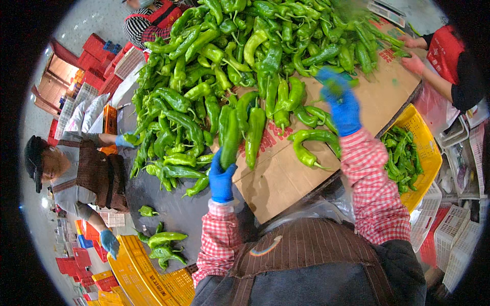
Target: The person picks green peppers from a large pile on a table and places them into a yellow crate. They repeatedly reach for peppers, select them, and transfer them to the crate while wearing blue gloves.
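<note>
My left hand (222, 181), in a blue glove, grips the lower end of a long green pepper (230, 139) that points away from me. To the right, my right hand (342, 105) is blurred over the cardboard; a blurred green pepper (336, 88) shows among its gloved fingers. A large heap of green peppers (245, 42) covers the far part of the table. Between my hands, a straight pepper (255, 137) lies on the flattened cardboard (283, 179). A strongly curved pepper (304, 149) rests below my right hand.
Yellow crates stand at the right (425, 153), holding peppers, and at the lower left (134, 264). A few peppers (164, 241) lie on the dark tabletop (153, 199). Co-workers stand at the left (92, 172), far side (153, 23) and right (444, 57), their hands near the heap.
</note>
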`<state>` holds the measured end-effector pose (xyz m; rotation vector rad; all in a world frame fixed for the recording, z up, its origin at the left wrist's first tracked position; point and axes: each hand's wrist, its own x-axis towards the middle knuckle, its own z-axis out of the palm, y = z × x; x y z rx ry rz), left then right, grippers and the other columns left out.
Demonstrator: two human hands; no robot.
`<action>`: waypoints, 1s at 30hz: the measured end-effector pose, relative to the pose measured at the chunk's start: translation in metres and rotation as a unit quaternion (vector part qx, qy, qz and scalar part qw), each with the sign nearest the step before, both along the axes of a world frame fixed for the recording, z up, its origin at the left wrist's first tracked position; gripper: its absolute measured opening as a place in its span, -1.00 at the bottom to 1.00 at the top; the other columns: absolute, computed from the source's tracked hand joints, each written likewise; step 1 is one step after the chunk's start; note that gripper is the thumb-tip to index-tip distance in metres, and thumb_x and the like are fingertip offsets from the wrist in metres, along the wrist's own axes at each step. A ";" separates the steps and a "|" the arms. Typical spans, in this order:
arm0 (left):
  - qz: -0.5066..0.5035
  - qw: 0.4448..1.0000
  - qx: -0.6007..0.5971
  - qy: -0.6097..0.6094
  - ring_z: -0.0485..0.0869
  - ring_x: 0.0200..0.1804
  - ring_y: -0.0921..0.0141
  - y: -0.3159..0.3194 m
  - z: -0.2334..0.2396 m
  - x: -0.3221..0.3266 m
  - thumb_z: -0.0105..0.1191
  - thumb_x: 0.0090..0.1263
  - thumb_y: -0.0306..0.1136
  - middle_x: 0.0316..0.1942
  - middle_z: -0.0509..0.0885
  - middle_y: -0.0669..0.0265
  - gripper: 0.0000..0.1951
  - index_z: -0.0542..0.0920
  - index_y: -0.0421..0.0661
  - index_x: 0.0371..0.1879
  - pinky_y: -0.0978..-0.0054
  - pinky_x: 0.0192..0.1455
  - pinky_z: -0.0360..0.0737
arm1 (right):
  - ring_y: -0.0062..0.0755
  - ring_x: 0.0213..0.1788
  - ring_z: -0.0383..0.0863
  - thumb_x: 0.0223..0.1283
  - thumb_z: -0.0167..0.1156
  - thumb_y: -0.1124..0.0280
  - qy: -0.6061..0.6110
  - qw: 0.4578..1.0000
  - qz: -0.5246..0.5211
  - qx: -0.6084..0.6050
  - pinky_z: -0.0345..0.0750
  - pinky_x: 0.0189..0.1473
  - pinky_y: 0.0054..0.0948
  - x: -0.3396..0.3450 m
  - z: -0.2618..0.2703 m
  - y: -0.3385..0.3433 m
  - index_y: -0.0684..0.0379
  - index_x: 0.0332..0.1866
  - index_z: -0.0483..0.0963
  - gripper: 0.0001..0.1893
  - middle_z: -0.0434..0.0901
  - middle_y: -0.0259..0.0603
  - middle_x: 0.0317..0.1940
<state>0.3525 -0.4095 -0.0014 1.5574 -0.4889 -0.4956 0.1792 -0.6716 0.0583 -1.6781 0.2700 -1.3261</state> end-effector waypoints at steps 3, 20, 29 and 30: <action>0.038 0.989 -0.075 0.122 0.54 -0.28 0.44 0.012 0.015 0.004 0.01 0.08 -0.65 -0.20 0.52 0.28 -0.59 0.39 -0.21 -0.02 0.54 -0.29 0.54 | -0.57 -0.23 0.47 0.09 0.13 0.37 -0.029 0.989 -0.137 0.043 0.43 -0.16 -0.55 -0.030 0.026 -0.022 0.25 0.01 0.35 -0.64 0.51 -0.26 -0.20; -0.071 0.782 0.388 -0.482 0.35 0.04 -0.04 -0.107 0.007 -0.002 0.21 -0.16 -0.43 0.12 0.19 -0.22 -0.39 0.40 -0.04 0.02 0.23 0.04 0.38 | 0.03 0.08 0.28 -0.43 0.37 0.22 0.658 0.735 -0.125 -0.103 0.36 0.01 -0.12 -0.044 -0.051 -0.002 -0.18 0.23 0.08 -0.08 0.18 -0.01 0.10; -0.131 0.918 0.196 -0.319 0.48 -0.04 0.13 -0.023 -0.022 -0.003 0.04 -0.04 -0.59 -0.06 0.48 0.00 -0.50 0.42 -0.16 0.02 0.42 0.00 0.41 | 0.04 -0.03 0.39 -0.37 0.35 0.21 0.594 0.803 -0.021 0.030 0.37 0.02 -0.22 -0.080 -0.055 0.021 -0.03 0.27 0.01 -0.06 0.39 0.08 -0.09; -0.126 0.937 0.170 -0.278 0.49 -0.03 0.17 -0.015 -0.021 -0.008 0.03 -0.03 -0.61 -0.09 0.51 0.04 -0.49 0.40 -0.17 0.04 0.46 0.01 0.40 | -0.03 0.03 0.38 -0.41 0.37 0.24 0.571 0.817 -0.006 0.078 0.33 0.08 -0.28 -0.085 -0.057 0.021 0.07 0.25 0.06 -0.06 0.36 0.07 -0.01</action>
